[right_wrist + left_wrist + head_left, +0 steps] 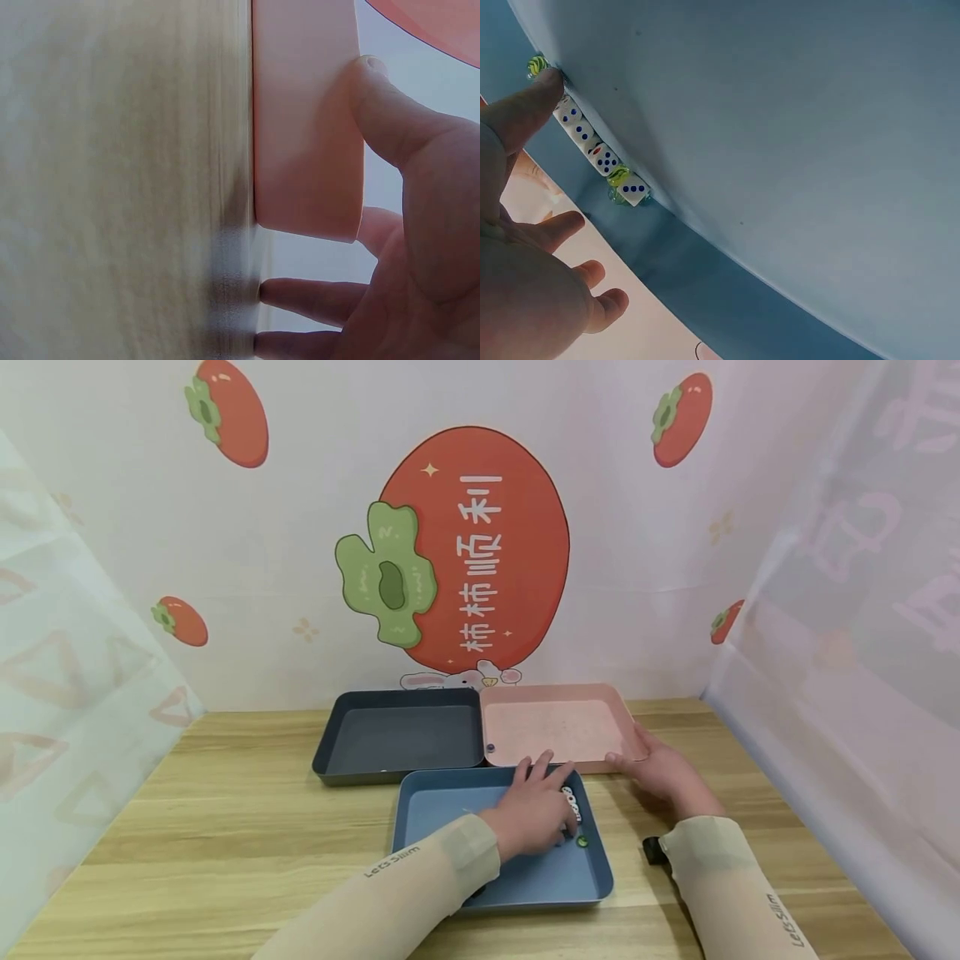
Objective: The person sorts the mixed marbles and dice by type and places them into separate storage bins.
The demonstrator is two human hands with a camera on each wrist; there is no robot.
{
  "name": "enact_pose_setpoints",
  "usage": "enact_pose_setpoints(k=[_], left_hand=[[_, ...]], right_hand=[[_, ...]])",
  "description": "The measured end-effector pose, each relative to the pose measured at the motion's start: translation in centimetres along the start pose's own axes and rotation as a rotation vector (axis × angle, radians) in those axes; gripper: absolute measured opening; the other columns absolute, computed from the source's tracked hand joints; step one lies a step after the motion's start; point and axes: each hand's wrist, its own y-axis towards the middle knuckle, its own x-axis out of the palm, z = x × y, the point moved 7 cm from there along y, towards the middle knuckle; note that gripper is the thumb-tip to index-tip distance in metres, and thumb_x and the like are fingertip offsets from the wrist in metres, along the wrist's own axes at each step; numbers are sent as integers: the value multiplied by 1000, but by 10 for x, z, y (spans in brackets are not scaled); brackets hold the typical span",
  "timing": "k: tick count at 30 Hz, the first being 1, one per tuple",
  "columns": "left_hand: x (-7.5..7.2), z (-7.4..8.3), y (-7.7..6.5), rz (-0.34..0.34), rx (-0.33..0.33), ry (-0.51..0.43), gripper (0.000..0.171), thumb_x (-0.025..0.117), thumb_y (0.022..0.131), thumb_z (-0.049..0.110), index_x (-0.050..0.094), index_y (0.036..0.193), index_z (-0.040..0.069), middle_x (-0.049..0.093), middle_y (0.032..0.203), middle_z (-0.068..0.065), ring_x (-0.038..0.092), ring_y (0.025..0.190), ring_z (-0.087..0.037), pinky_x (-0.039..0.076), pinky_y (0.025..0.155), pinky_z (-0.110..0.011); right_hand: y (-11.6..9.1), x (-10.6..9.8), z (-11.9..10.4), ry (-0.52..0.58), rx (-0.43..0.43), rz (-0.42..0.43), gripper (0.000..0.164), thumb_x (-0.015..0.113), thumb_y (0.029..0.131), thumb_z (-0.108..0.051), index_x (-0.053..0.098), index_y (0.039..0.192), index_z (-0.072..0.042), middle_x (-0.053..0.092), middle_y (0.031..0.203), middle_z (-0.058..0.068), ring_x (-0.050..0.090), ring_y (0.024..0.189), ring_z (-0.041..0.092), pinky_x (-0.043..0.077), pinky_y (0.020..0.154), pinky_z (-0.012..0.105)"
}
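In the head view the left hand [534, 814] lies inside the blue tray [450, 810] at lower centre of the frame, fingers spread and fairly straight, grasping nothing. The left wrist view shows one fingertip [544, 84] pressed against the tray's inner wall at upper left, right at the end of a row of white dice [592, 146] that lines the foot of that wall. A green-and-yellow glass marble [536, 65] sits just beyond the fingertip, and a second marble [618, 176] lies between the last two dice. The other fingers hang loose above the pink surface at lower left, touching nothing that can be seen.

The right hand [663, 772] rests at the near right corner of the pink tray [558, 727], right of centre in the head view. In the right wrist view its thumb [382, 112] presses flat on the tray's outer wall while the remaining fingers [315, 296] reach below the corner; the hand is relaxed and open rather than clenched, steadying the tray more than gripping it.

A dark grey tray [397, 735] stands touching the pink one on its left, both behind the blue tray on the wooden desk [225, 827]. A small black object [654, 850] lies on the desk beside the right sleeve.
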Motion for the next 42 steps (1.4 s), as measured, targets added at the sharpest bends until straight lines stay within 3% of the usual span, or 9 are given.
enact_pose_setpoints(k=[8, 13, 23, 29, 36, 42], left_hand=[[-7, 2, -2, 5, -7, -66, 14, 74, 79, 37, 72, 90, 45, 26, 151, -2, 7, 138, -33, 14, 104, -57], [-9, 1, -2, -10, -24, -96, 12, 73, 79, 39, 72, 88, 46, 25, 151, -1, 5, 139, -32, 12, 105, -56], [-20, -9, -4, 32, -65, -170, 12, 71, 81, 40, 72, 92, 45, 31, 148, -1, 9, 138, -31, 13, 104, -57], [-36, -24, -4, 65, -117, -203, 15, 68, 83, 41, 72, 98, 42, 32, 147, -3, 9, 138, -31, 12, 104, -56], [-42, -45, -5, 79, -173, -225, 17, 69, 83, 40, 72, 100, 41, 31, 147, -5, 10, 137, -32, 12, 104, -56], [-49, -72, -6, 169, -272, -285, 16, 68, 85, 35, 73, 100, 37, 32, 146, -5, 10, 137, -31, 12, 103, -57]], right_hand=[[-1, -1, 0, 6, -1, -7, 102, 53, 80, -67, 3, 151, -13, 25, 141, 35, 29, 125, 51, 24, 96, 64], [0, -1, 1, 3, -2, -7, 102, 53, 80, -67, 4, 151, -13, 24, 142, 35, 28, 125, 51, 24, 96, 64], [-1, 2, 2, 3, 10, -17, 103, 53, 80, -68, 2, 151, -15, 22, 143, 33, 26, 125, 52, 21, 96, 66], [-1, 2, 4, 18, 25, -15, 104, 54, 78, -70, 1, 151, -17, 20, 145, 32, 24, 127, 52, 19, 97, 66], [-1, 1, 5, 22, 18, -8, 104, 54, 78, -69, 2, 151, -15, 19, 145, 32, 23, 127, 52, 19, 98, 64], [0, 1, 4, 13, 10, -4, 105, 54, 78, -70, 2, 151, -15, 19, 145, 32, 22, 127, 52, 19, 98, 64]])
